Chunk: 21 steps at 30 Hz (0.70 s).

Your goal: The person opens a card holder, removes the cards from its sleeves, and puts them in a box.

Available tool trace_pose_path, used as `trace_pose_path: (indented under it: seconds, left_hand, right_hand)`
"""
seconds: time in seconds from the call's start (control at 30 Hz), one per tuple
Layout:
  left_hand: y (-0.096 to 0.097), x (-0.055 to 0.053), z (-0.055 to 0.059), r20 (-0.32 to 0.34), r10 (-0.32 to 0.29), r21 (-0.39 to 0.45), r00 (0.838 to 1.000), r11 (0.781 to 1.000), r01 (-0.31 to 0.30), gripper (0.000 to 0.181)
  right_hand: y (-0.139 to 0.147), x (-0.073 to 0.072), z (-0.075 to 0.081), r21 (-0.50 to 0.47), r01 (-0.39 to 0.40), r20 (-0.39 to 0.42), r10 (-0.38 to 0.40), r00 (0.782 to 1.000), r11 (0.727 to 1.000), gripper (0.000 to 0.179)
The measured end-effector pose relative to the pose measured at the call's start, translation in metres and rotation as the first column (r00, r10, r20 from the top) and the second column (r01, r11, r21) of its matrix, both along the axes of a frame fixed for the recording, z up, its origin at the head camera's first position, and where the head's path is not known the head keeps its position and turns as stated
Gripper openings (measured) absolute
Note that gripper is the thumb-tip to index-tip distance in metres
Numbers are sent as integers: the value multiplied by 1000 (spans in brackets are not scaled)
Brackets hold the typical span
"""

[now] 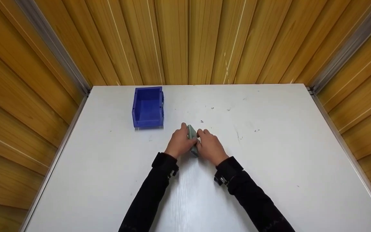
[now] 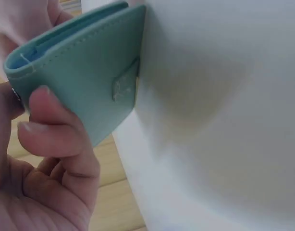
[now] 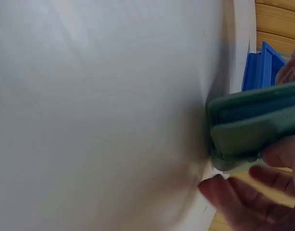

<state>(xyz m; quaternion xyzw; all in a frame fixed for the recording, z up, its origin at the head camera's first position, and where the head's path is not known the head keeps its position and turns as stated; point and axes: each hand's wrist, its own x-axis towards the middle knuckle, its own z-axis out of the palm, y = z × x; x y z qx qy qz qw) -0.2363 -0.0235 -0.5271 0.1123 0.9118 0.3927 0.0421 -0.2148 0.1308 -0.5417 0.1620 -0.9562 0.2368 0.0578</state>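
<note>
A mint-green folded wallet [image 1: 192, 132] with a stitched edge and a small tab stands on edge on the white table. My left hand [image 1: 181, 141] pinches it. In the left wrist view, that hand's bent fingers [image 2: 56, 130] press against the face of the wallet [image 2: 90, 72]. My right hand [image 1: 209, 145] is close at the other side. In the right wrist view, its blurred fingers [image 3: 229, 197] spread beside the wallet [image 3: 253, 130], apart from its lower edge, while a digit touches near the clasp. The folded layers gap slightly, with blue inside.
A blue plastic bin [image 1: 148, 108] stands at the back left of the white table [image 1: 285, 145]. Wood-look panels [image 1: 201, 42] close in the back and both sides. Small dark marks dot the tabletop.
</note>
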Motion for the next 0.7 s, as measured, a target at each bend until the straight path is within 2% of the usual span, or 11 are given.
trace_pose_path:
  seconds: [0.07, 0.2, 0.3, 0.47, 0.7]
  left_hand:
    - [3, 0, 0, -15, 3, -14, 1000, 1000, -3, 61]
    - [6, 1, 1, -31, -7, -24, 1000, 1000, 6, 62]
    - [7, 2, 2, -43, -27, -32, 999, 999, 25, 51]
    - [7, 3, 3, -51, -39, -49, 998, 998, 37, 40]
    - [7, 3, 4, -30, -45, -58, 999, 997, 43, 62]
  right_hand:
    - [-2, 0, -1, 31, 22, -11, -22, 1000, 999, 16]
    - [-5, -1, -4, 68, 33, -41, -30, 999, 997, 15]
    - [-6, -2, -6, 83, 38, -48, -34, 998, 996, 8]
    - [-7, -4, -8, 120, 32, -50, -26, 998, 992, 7]
    - [-8, -5, -8, 128, 50, -53, -44, 998, 991, 6]
